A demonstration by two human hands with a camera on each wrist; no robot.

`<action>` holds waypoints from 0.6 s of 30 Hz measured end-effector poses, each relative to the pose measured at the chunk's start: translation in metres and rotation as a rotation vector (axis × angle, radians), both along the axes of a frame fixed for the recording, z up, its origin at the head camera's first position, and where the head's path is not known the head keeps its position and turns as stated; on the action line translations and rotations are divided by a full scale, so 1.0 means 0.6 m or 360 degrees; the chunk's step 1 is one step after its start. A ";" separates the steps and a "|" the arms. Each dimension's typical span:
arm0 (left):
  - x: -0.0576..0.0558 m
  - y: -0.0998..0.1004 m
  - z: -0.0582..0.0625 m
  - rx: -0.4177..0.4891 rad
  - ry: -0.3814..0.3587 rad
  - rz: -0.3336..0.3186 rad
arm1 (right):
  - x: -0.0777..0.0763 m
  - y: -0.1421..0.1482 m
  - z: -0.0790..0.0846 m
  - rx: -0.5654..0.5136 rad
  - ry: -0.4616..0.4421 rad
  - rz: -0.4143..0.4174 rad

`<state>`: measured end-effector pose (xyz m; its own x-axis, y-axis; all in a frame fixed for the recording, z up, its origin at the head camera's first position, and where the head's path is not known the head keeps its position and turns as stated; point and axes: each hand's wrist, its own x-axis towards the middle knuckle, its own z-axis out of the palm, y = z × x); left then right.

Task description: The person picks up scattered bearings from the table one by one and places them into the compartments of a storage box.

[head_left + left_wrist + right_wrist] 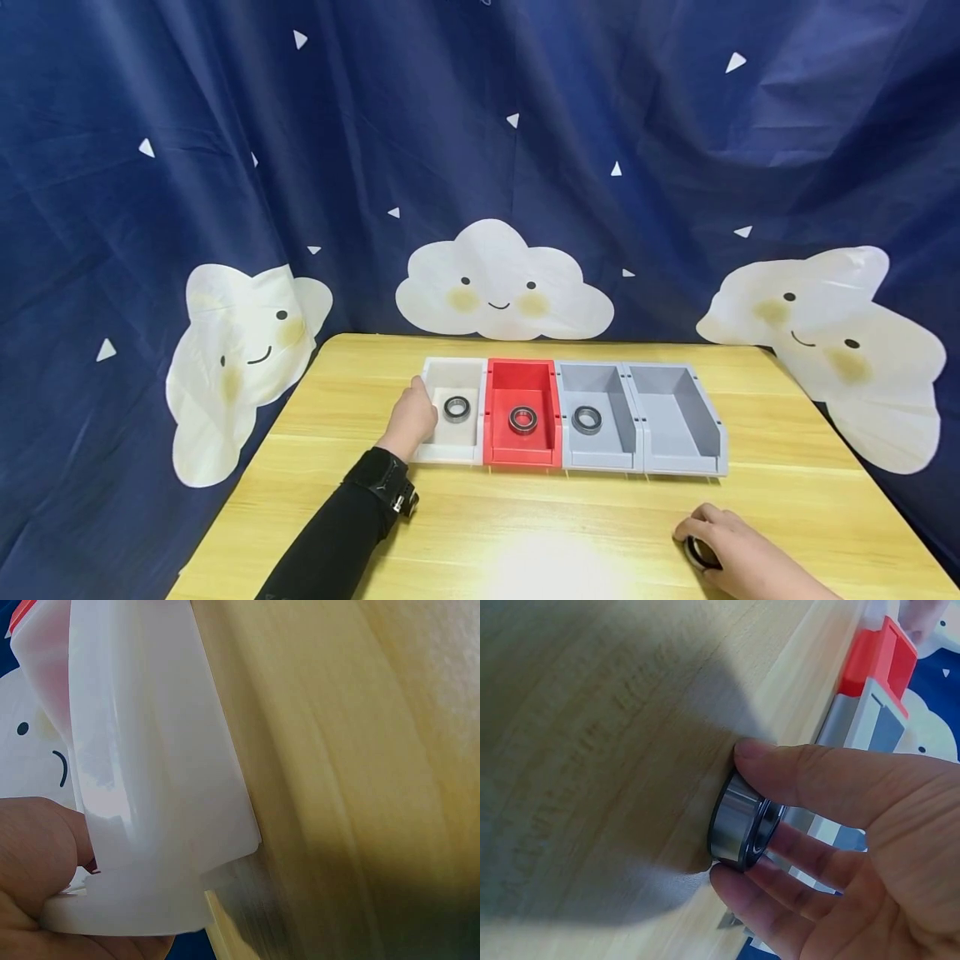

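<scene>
At the left end of the bin row, my left hand [414,419] grips the side wall of the white bin [448,453]. The left wrist view shows the thumb and fingers on either side of that bin's edge [142,904]. Down at the right, my right hand [723,537] pinches a ball bearing [735,821] between thumb and fingers, low at the tabletop. Whether the bearing touches the wood cannot be told. Single bearings lie in the white bin [457,408], the red bin [522,420] and the nearer grey bin [587,420].
The red bin's front lip [522,456] adjoins the white bin, and two grey bins follow, the last one [684,465] at the right end. All stand on a wooden table [300,500]. A dark blue curtain [465,125] with cloud prints hangs behind.
</scene>
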<state>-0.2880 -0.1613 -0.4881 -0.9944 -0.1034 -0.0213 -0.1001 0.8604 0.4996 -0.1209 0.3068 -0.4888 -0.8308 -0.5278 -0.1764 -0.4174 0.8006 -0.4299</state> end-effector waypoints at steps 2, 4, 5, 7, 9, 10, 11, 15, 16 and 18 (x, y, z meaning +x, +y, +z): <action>0.000 0.000 -0.001 0.0005 -0.0004 0.0004 | -0.001 0.000 0.000 0.0001 -0.0011 -0.0002; 0.000 0.000 -0.001 0.0008 -0.0007 0.0008 | 0.000 0.000 -0.001 0.0002 -0.0001 0.0007; 0.000 0.000 -0.001 0.0008 -0.0008 0.0009 | 0.000 0.001 -0.002 0.0004 0.0013 0.0014; 0.000 0.000 -0.001 0.0007 -0.0008 0.0008 | 0.000 0.002 -0.003 0.0005 0.0039 0.0027; 0.000 0.001 -0.001 0.0002 -0.0007 0.0008 | 0.001 0.003 -0.004 0.0006 0.0060 0.0039; 0.000 0.001 -0.001 0.0000 -0.0007 0.0007 | 0.001 0.003 -0.004 0.0004 0.0062 0.0043; 0.000 0.001 -0.001 -0.0002 -0.0006 0.0007 | 0.001 0.003 -0.004 0.0000 0.0065 0.0046; 0.000 0.001 -0.001 -0.0004 0.0000 0.0009 | 0.001 0.003 -0.004 -0.0007 0.0075 0.0057; 0.000 0.001 -0.001 -0.0003 0.0001 0.0010 | 0.001 0.003 -0.004 -0.0008 0.0073 0.0055; -0.001 0.001 0.000 0.0002 0.0003 0.0011 | 0.001 0.002 -0.002 -0.0004 0.0066 0.0046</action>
